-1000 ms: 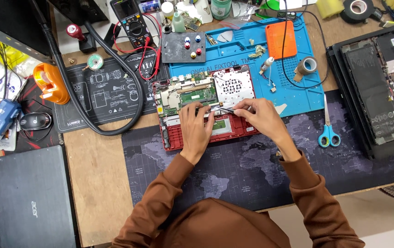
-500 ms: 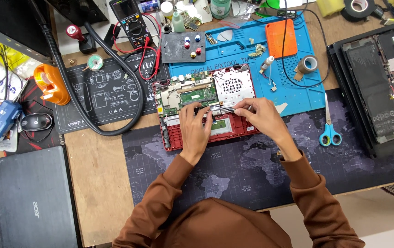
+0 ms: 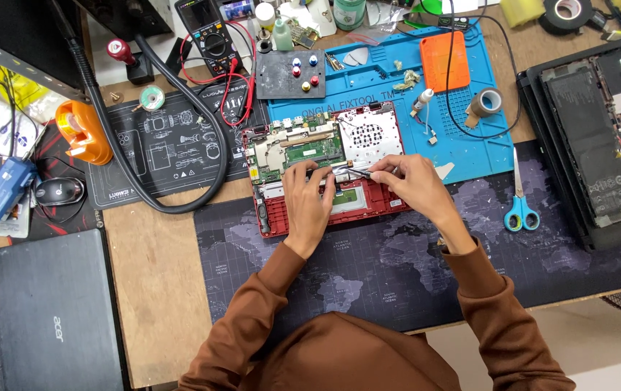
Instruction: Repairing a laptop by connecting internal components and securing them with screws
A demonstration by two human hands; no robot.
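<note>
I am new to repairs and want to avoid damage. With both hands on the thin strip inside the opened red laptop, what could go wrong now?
1. Both the left hand and the right hand grip the thin strip; uneven pulling might tear it.
2. The left hand rests on the opened red laptop near the bare green board; pressure could harm parts.
3. The scissors lie near the right forearm and might be knocked.

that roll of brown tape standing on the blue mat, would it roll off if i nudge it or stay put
The brown tape roll seems to lie on its flat side on the blue mat, hole facing up, so a nudge would probably slide it, not roll it. It looks light, so it should shift easily. The black cable curving beside it might snag it.
</note>
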